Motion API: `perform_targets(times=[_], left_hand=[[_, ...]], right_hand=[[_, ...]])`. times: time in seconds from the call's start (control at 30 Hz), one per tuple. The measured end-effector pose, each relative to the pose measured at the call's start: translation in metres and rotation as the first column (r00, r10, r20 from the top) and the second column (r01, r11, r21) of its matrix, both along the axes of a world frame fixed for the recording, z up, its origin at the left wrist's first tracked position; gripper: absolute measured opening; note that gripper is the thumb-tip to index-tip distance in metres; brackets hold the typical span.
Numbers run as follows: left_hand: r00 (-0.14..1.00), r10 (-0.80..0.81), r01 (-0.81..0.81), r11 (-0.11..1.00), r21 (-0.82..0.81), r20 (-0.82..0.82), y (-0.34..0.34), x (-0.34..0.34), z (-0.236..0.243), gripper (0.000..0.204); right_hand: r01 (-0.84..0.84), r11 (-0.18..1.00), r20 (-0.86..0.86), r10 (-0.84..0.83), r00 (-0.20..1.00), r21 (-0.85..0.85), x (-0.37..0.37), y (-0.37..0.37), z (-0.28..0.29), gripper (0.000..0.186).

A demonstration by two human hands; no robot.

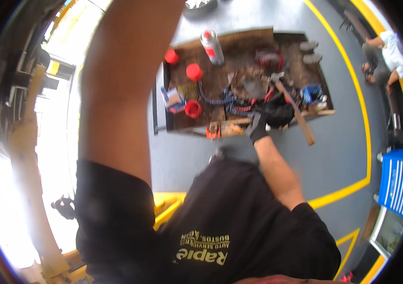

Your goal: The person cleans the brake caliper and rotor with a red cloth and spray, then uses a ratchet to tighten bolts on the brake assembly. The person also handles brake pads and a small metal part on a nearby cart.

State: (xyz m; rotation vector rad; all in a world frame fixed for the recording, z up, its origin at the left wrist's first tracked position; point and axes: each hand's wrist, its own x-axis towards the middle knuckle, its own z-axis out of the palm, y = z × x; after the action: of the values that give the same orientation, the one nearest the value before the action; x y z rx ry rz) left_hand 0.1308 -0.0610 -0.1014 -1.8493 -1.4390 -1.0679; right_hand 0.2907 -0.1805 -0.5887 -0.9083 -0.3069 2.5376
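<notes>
My left forearm rises large through the left of the view and runs out at the top edge, so the left hand is out of sight. My right hand (258,127), in a dark grey glove, reaches to the near edge of a worn wooden workbench (251,38). Its fingers blur into the clutter, and I cannot tell whether they grip anything. Just right of it lies a black rounded thing (279,111). A hammer with a long wooden handle (298,116) sticks out over the near edge. Left of the hand is a tangle of dark blue cord (215,100).
On the bench stand a white and red spray can (212,49), a red cap (194,72), a red cup (193,109) and a small blue-white box (174,99). A blue tool chest (395,182) stands at right. Another person (394,52) sits far right.
</notes>
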Motion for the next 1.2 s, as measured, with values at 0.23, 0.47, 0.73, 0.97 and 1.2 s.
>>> perform_targets(times=[0.23,0.47,0.73,0.97,1.2], left_hand=[[0.992,-0.119,0.115,0.99,0.079,0.045,-0.076,0.071,0.04,0.024],[0.97,-0.217,0.213,0.976,0.051,0.108,-0.177,0.105,0.049,0.026],[0.903,-0.397,0.403,0.915,0.002,0.166,-0.254,0.159,0.062,0.028],[0.88,-0.41,0.434,0.899,-0.054,0.239,-0.297,0.186,0.051,0.03],[0.856,-0.426,0.462,0.885,-0.064,0.292,-0.325,0.214,0.031,0.032]], right_hand=[[-0.098,0.991,0.041,0.103,0.994,-0.095,0.009,0.024,-0.045,0.042],[-0.049,0.998,0.245,0.056,0.968,-0.032,0.051,-0.029,-0.009,0.051],[0.379,0.237,-0.213,-0.52,0.827,0.895,0.125,-0.179,0.189,0.058],[0.17,-0.282,-0.304,-0.551,0.777,0.944,0.151,-0.256,0.329,0.081],[0.259,-0.152,-0.298,-0.385,0.873,0.954,0.177,-0.285,0.348,0.084]])
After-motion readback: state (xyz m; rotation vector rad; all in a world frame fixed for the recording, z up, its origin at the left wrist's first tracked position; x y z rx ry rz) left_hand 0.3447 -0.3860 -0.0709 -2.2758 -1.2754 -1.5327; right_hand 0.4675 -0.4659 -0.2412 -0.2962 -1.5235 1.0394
